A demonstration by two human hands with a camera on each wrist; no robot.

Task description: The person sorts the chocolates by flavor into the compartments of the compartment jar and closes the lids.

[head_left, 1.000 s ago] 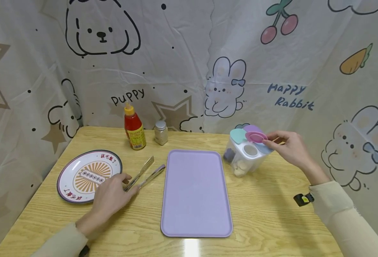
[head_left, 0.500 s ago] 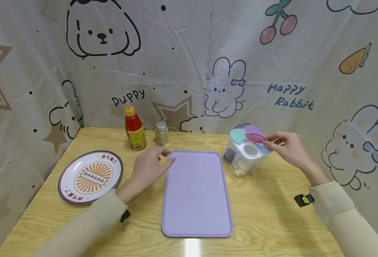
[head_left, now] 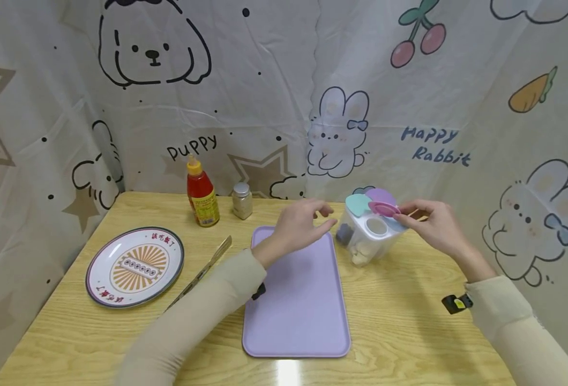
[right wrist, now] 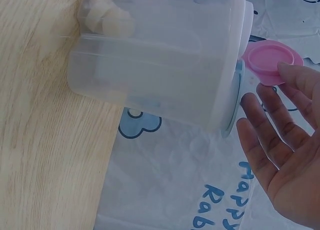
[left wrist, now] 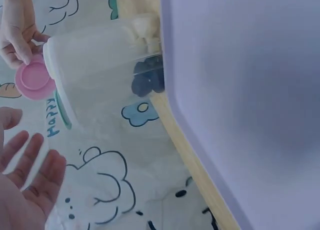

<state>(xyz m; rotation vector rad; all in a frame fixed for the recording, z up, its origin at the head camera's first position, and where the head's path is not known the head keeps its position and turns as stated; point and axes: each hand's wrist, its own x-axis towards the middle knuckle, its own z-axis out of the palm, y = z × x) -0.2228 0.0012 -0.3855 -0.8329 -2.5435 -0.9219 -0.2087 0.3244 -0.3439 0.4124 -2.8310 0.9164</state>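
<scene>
A clear storage container (head_left: 372, 236) with colored flap lids stands right of the tray. Its pink lid (head_left: 383, 209) is raised, baring a round opening in the white top. My right hand (head_left: 431, 222) pinches the edge of this lid between thumb and fingers, as the right wrist view also shows. Pale round pieces (right wrist: 111, 19) and dark round pieces (left wrist: 148, 75) lie in separate compartments. My left hand (head_left: 305, 225) hangs over the far end of the purple tray (head_left: 296, 311), fingers relaxed and holding nothing, just left of the container.
Metal tongs (head_left: 207, 268) lie left of the tray, partly hidden under my left sleeve. A patterned plate (head_left: 98, 262) sits at the left. A red sauce bottle (head_left: 202, 193) and a small jar (head_left: 242, 201) stand at the back, before a printed curtain (head_left: 264, 80).
My left hand has left the tongs and moved right, across the tray toward the container. The right hand keeps holding the pink lid, which is tipped slightly more upright.
</scene>
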